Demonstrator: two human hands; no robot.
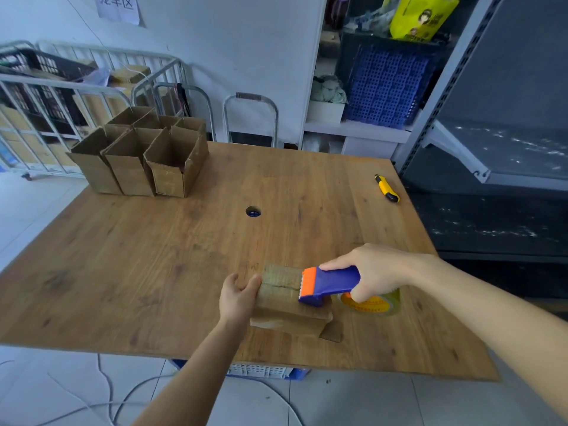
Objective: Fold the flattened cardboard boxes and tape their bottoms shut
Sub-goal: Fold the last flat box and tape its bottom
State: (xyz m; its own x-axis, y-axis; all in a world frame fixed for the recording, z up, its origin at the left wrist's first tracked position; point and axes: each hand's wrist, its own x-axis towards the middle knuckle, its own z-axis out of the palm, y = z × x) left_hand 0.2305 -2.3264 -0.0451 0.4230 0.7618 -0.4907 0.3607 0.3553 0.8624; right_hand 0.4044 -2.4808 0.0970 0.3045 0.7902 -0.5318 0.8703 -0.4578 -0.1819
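A small cardboard box (282,299) lies bottom-up on the counter (184,272). Our left hand (238,298) grips the box's left end. Our right hand (373,272), at the box's right end, grips a tape dispenser (329,284) resting on it. The bottom seam (281,285) runs left to right, so we judge the dispenser must travel along that line.
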